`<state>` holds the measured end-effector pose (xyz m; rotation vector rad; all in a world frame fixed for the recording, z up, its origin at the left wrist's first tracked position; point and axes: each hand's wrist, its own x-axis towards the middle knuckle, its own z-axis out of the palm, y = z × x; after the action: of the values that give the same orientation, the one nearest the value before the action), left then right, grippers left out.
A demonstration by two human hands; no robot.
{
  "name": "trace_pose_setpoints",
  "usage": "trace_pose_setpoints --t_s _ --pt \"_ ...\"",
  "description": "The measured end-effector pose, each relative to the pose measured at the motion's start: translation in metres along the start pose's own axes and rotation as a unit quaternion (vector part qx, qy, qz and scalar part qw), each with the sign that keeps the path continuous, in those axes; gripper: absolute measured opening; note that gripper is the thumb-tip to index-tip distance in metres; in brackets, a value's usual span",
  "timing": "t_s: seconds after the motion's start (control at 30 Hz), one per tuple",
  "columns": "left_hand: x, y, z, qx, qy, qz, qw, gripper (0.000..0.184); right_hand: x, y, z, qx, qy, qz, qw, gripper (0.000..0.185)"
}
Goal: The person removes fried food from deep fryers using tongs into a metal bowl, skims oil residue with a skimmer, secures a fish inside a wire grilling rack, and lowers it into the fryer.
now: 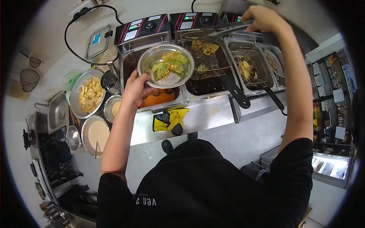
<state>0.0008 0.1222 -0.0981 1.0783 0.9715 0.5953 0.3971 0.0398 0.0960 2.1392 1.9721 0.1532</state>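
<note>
A round steel bowl is gripped at its lower left rim by my left hand. Green and yellow fried pieces lie inside it. My right hand is closed around the handle of metal tongs, at the upper right. The tongs point left over a wire fryer basket, which holds darker fried pieces. That basket's black handle reaches toward me. Orange-red contents show in a vat below the bowl.
Another fryer basket with yellow food is at the right. On the left stand a bowl of pale slices, a bowl of batter and a skimmer. Yellow and black gloves lie on the front steel ledge.
</note>
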Motion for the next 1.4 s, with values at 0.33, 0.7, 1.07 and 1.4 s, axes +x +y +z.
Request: trace_pose_setpoints --t_s 0.33,0.7,1.07,1.4 --pt "-0.007 -0.008 -0.021 -0.039 0.028 0.022 0.999 0.033 0.032 -0.037 0.03 -0.11 0.057 0.011 0.992 0.039" --pt "-0.017 -0.012 -0.027 -0.011 0.051 0.004 0.999 0.026 0.06 -0.041 0.055 -0.13 0.035 -0.036 0.99 0.033" --pt "-0.015 -0.02 -0.023 -0.023 0.034 -0.001 0.999 0.029 0.05 -0.021 0.03 -0.07 0.007 -0.1 0.992 0.027" --pt "0.0 -0.013 0.009 -0.046 0.0 0.013 0.999 0.033 -0.013 -0.027 -0.056 0.269 -0.133 -0.007 0.954 0.031"
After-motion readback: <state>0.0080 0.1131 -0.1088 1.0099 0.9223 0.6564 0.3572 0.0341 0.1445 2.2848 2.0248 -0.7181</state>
